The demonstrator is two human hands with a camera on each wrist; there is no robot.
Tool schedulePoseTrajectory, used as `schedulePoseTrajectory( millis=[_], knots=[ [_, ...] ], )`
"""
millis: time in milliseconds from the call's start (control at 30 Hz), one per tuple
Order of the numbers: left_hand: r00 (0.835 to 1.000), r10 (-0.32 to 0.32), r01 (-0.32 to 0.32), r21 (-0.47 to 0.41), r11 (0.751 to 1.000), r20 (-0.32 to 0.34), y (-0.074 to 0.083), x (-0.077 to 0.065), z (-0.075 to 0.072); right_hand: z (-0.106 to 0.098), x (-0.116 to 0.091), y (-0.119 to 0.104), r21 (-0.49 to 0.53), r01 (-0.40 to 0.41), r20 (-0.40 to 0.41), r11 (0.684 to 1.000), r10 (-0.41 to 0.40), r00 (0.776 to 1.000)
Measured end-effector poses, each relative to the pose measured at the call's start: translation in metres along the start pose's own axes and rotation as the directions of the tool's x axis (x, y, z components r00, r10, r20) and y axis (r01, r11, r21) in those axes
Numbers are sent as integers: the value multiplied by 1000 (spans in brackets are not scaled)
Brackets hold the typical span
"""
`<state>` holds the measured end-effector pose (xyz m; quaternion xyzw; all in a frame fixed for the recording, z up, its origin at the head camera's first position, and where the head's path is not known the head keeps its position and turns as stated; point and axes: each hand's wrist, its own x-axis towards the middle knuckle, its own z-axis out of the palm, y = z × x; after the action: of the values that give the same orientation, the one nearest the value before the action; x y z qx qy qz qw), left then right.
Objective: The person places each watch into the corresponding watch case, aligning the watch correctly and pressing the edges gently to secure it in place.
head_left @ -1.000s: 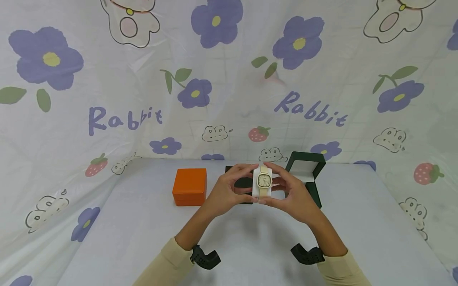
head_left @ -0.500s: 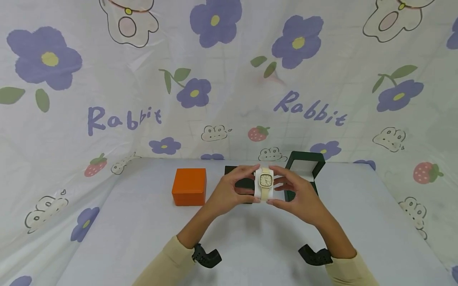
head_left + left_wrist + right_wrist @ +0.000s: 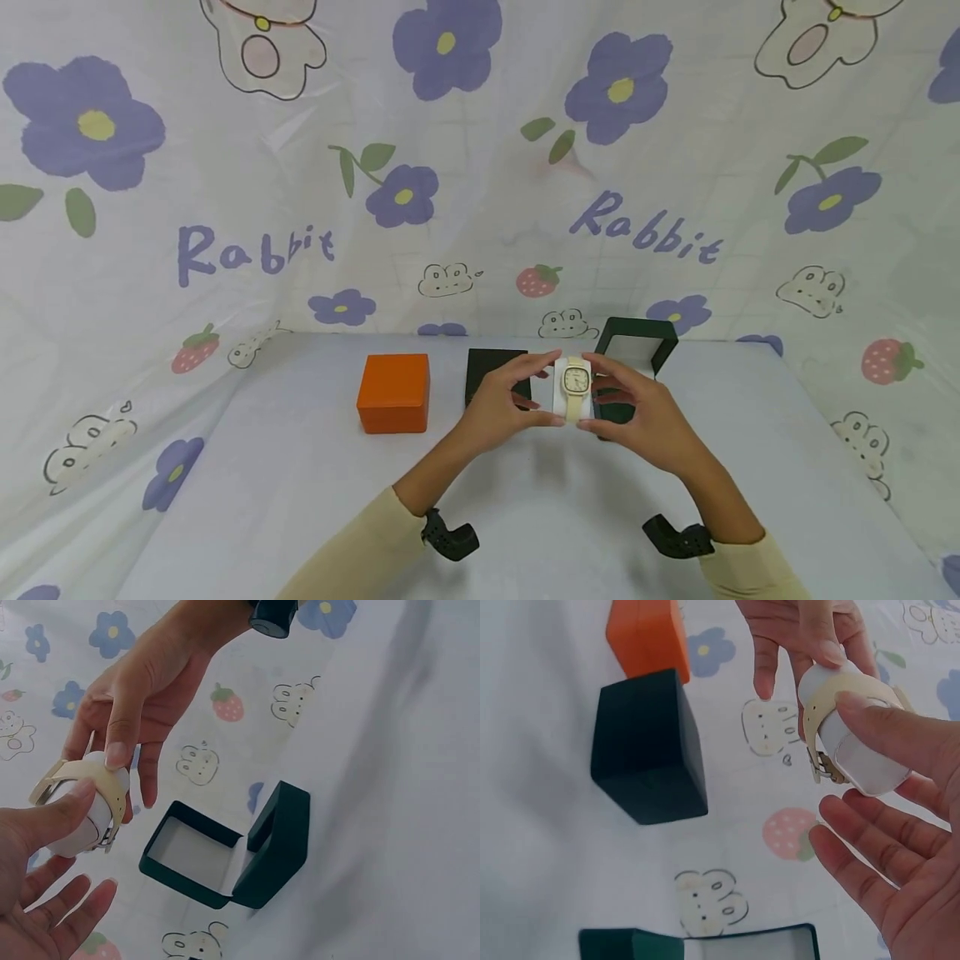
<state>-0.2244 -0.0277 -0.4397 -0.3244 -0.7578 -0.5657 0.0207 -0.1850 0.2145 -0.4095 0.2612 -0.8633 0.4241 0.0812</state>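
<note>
A wristwatch with a cream strap and squarish face is wrapped around a white cushion, held above the table with its face toward the head camera. My left hand pinches the cushion's left side between thumb and fingertips. On the opposite side, my right hand grips it the same way. Both thumbs lie along the lower edge, and the strap buckle shows in the right wrist view. Just behind the right hand stands a dark green box with its lid up and a pale lining.
A closed blackish-green box stands behind my left hand, partly covered by it in the head view. Farther left is a closed orange box. A white curtain printed with flowers and rabbits hangs behind the white table.
Both hands have shifted a little to the right with the watch and its cushion between them. More of the blackish box now shows. The boxes stay put.
</note>
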Motion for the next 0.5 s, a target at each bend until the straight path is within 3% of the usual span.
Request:
schedulePoseTrajectory(
  millis=[500],
  knots=[
    [1000, -20, 20, 48, 999, -5, -21, 19, 33, -5, -6, 34, -35, -53, -3, 998, 53, 999]
  ],
)
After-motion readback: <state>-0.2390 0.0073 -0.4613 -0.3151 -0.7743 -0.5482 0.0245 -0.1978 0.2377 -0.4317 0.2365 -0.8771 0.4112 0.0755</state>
